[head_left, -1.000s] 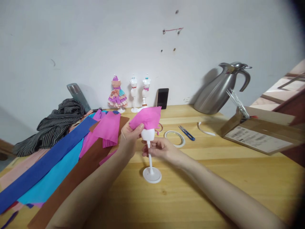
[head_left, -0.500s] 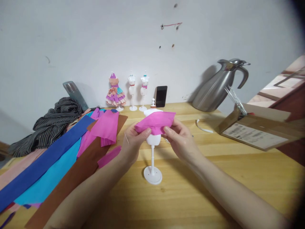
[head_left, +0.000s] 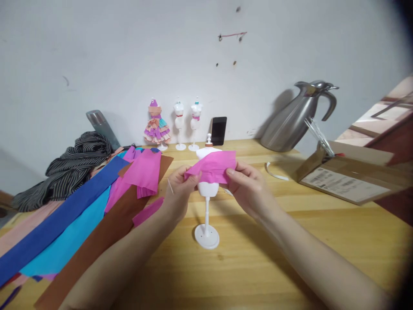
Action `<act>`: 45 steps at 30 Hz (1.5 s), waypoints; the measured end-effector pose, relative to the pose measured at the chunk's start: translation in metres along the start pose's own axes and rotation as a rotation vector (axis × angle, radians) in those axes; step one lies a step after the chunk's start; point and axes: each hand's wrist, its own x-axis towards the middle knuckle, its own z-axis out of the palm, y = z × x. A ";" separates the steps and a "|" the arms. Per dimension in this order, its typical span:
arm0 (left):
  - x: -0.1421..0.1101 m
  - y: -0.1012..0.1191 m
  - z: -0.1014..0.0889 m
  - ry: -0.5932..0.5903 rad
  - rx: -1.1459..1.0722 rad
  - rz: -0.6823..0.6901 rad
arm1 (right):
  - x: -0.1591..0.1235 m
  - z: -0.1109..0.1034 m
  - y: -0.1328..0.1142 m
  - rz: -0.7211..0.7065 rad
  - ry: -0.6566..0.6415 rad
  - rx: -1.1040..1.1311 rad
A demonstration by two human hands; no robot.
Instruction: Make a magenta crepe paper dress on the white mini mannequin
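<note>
Between my hands a piece of pink crepe paper [head_left: 214,165] is stretched across the front of a small white mannequin [head_left: 208,189]. My left hand [head_left: 181,185] pinches its left end, thumb in front. The right end is gripped by my right hand [head_left: 247,185], also with the thumb in front. The mannequin stands upright on a round base, its neck banded in brown; the paper hides most of its torso. Whether the paper touches the torso I cannot tell.
Crepe paper strips [head_left: 74,228] in several colours cover the left, beside a striped cloth [head_left: 77,168]. Along the wall stand a dressed mannequin [head_left: 157,125], two bare ones, and a phone [head_left: 218,130]. A steel jug [head_left: 287,120] and a cardboard box [head_left: 348,181] are on the right.
My right hand has shifted slightly right and turned the pink paper's right end. The paper's lower edge is straighter, and its left end sits a little further right.
</note>
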 end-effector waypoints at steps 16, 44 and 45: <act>-0.004 0.007 0.003 -0.037 0.038 -0.024 | 0.003 0.001 -0.001 0.014 0.023 0.021; 0.003 0.005 -0.007 -0.106 0.030 -0.089 | 0.007 0.001 0.014 -0.047 0.016 -0.043; 0.003 0.006 -0.007 -0.108 0.041 -0.093 | 0.006 0.001 0.014 -0.036 0.009 -0.024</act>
